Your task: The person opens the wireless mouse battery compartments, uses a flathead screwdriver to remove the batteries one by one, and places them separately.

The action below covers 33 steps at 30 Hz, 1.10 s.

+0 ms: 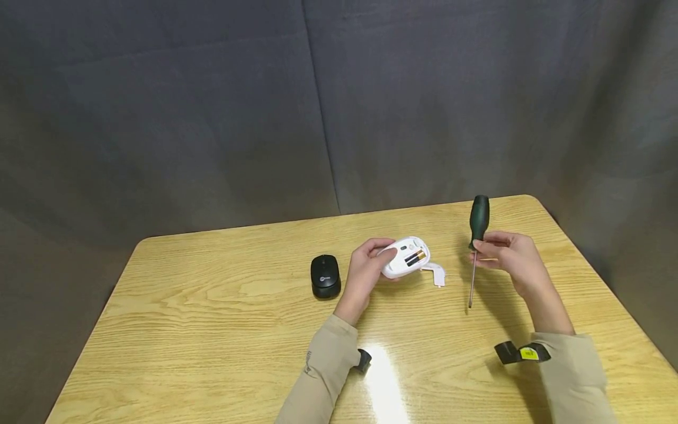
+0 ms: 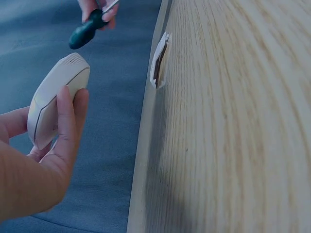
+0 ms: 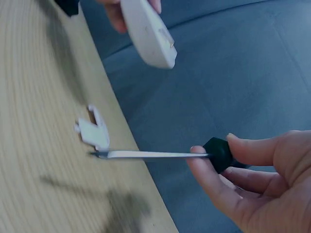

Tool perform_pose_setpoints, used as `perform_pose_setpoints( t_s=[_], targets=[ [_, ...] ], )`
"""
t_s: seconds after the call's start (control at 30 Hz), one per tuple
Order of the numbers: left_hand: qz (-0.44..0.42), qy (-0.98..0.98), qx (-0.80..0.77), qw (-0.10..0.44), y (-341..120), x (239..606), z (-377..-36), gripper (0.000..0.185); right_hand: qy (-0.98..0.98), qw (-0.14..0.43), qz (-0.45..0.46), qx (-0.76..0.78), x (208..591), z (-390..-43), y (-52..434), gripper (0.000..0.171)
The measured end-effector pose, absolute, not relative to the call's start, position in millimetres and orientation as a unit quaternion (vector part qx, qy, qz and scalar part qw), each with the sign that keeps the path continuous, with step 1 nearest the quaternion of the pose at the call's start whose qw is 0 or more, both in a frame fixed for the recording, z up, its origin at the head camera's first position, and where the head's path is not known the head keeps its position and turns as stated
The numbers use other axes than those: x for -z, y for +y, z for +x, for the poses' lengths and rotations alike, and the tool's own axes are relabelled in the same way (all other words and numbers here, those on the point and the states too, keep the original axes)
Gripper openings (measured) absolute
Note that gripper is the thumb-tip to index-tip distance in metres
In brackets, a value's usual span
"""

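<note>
My left hand (image 1: 366,266) grips a white computer mouse (image 1: 398,266), its underside turned up. The battery bay is uncovered and shows batteries (image 1: 415,258) inside. In the left wrist view the fingers wrap the mouse's (image 2: 58,97) smooth top shell. My right hand (image 1: 511,257) holds a screwdriver (image 1: 479,221) with a dark green handle, fingers at the handle's lower end and the tip pointing down. The right wrist view shows its metal shaft (image 3: 155,155) between me and the table. A white battery cover (image 1: 438,274) lies on the table beside the mouse.
A black computer mouse (image 1: 325,275) sits on the wooden table (image 1: 212,330), left of my left hand. Dark grey cloth (image 1: 212,118) hangs behind the table's far edge. Black wrist straps (image 1: 509,353) are on both sleeves.
</note>
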<state>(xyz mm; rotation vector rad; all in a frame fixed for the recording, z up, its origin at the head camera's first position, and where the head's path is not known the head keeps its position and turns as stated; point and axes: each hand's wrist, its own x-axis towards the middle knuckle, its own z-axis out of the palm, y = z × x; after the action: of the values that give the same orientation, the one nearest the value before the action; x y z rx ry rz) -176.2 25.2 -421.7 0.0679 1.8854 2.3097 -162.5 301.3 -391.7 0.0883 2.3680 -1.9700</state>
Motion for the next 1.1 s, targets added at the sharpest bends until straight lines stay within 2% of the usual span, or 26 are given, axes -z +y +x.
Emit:
perform_pose_setpoints(
  t_s=[0.17,0.4,0.73,1.1],
  targets=[
    [0.019,0.63,-0.772,0.082,24.8,422.9,-177.0,0.029,0.823,0.029,0.046,0.566,398.2,-163.2,305.8,0.048],
    [0.012,0.631,-0.771,0.082,26.3,422.0,-177.5,0.027,0.86,0.03,0.064,0.505,405.4,-163.8,313.4,0.046],
    [0.013,0.64,-0.763,0.085,26.2,421.1,-176.9,0.027,0.886,0.108,0.065,0.447,410.8,-166.5,321.2,0.041],
    [0.018,0.637,-0.766,0.09,25.8,422.0,-177.4,0.027,0.931,0.093,0.051,0.35,415.9,-167.5,325.3,0.037]
  ],
)
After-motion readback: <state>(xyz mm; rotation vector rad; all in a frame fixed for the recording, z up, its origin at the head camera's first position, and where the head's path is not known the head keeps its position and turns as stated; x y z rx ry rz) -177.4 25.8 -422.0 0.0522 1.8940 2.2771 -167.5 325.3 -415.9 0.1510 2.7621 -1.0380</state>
